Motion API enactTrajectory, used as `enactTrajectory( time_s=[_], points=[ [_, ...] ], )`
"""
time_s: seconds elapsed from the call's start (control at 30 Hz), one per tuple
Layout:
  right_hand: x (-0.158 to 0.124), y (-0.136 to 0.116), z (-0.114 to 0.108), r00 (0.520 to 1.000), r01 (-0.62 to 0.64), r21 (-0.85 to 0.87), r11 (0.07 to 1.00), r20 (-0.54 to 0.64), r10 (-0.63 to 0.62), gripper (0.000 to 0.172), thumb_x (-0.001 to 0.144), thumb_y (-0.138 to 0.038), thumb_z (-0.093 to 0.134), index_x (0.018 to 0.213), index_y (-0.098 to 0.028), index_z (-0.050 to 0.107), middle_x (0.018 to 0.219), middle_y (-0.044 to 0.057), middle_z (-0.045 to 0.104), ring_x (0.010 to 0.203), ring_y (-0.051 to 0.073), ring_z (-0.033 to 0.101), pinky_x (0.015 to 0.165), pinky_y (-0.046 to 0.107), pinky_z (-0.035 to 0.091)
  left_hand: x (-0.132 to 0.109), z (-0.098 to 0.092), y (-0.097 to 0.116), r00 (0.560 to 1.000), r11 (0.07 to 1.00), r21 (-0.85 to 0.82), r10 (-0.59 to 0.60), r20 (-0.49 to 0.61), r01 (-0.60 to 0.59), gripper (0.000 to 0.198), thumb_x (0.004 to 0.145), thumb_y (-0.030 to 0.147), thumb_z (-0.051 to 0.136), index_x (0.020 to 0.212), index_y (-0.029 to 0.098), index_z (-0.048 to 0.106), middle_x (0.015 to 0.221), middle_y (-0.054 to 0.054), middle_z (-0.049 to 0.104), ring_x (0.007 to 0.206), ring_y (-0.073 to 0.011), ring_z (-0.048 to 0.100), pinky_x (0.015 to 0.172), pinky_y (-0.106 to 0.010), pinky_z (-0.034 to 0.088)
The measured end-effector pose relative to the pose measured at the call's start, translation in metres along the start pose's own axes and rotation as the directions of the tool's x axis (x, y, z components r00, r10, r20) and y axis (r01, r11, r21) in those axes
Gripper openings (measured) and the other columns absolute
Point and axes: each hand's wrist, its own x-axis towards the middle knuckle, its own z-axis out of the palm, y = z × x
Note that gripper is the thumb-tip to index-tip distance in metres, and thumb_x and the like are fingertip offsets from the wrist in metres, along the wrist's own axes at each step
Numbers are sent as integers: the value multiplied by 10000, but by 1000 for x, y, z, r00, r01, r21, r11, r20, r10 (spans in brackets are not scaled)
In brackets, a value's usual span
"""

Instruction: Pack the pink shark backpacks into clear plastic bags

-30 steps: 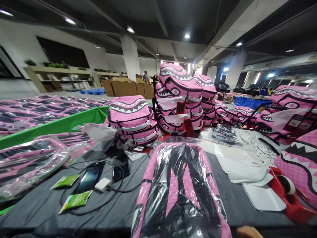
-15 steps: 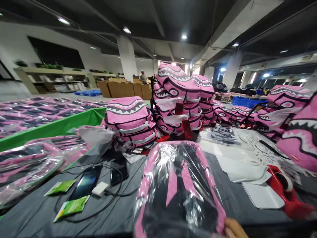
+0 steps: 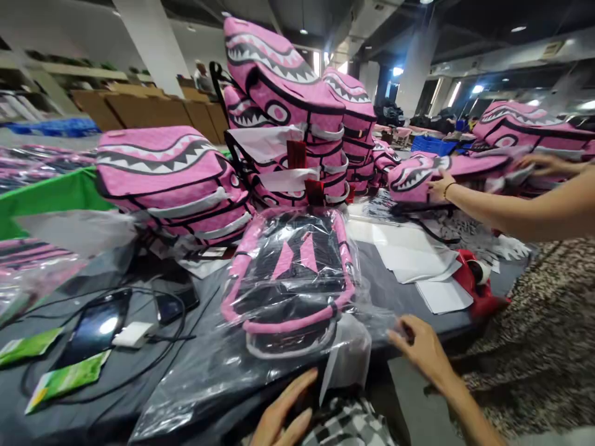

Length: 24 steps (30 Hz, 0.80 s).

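A pink and black backpack lies on the grey-covered table in a clear plastic bag, whose loose end spreads over the front edge. A white sheet hangs from its near end. My left hand is below the front edge, fingers stretched out and apart, holding nothing. At the bag's right side, my right hand has thumb and finger closed on the plastic's edge.
A co-worker's hands handle another pink backpack at the right. Stacked backpacks stand behind. Phones, a white charger, cables and green packets lie left; paper and a red tape dispenser lie right.
The view has turned right and down. The bagged backpack now lies flatter and farther from me, with the bag's loose end showing. Both my hands and a co-worker's arms have come into view.
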Motion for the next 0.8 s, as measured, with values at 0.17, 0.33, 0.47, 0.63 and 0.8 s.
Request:
enactTrajectory(
  time_s=[0.17, 0.33, 0.47, 0.63, 0.8],
  points=[
    [-54, -54, 44, 984, 140, -75, 987, -101, -147, 440, 861, -658, 612, 760, -240, 515, 693, 1, 567, 535, 152, 538, 509, 267, 408, 54, 61, 22, 999, 1000, -17, -2, -44, 1, 667, 764, 659, 615, 1256, 216, 697, 1374, -105, 664, 1334, -364, 556, 1207, -506, 347],
    [-34, -58, 75, 980, 95, -266, 959, -145, -137, 457, 801, -588, 718, 1034, -224, 569, 959, 113, 685, 832, 272, 672, 665, 329, 512, 57, 89, 27, 962, 975, -198, 146, 230, -100, 609, 763, 495, 696, 1292, 194, 660, 1330, -116, 687, 1236, -334, 620, 1147, -464, 424],
    [-22, -35, 56, 990, 143, -249, 958, 46, -136, 137, 901, -271, 575, 1025, -217, 599, 895, 68, 711, 806, 225, 677, 718, 300, 492, 49, 88, 14, 952, 977, -213, 85, 295, -21, 655, 754, 399, 707, 1371, 214, 590, 1396, -118, 641, 1261, -310, 608, 1130, -450, 436],
    [-24, -25, 10, 959, 226, -84, 970, 195, -207, 132, 930, -205, 474, 976, -221, 597, 925, 45, 696, 840, 204, 661, 765, 290, 480, 65, 100, 17, 972, 966, -255, 97, 213, -40, 536, 783, 425, 671, 1259, 189, 602, 1165, -112, 728, 1051, -285, 703, 940, -422, 559],
    [-22, -26, -4, 943, 181, -33, 983, 289, -164, 171, 925, -176, 429, 1002, -219, 576, 804, 3, 657, 722, 176, 627, 690, 260, 456, 85, 130, 36, 967, 928, -359, -5, 253, 99, 481, 703, 520, 731, 1017, 192, 574, 714, 24, 643, 508, -135, 594, 475, -249, 449]
  ],
)
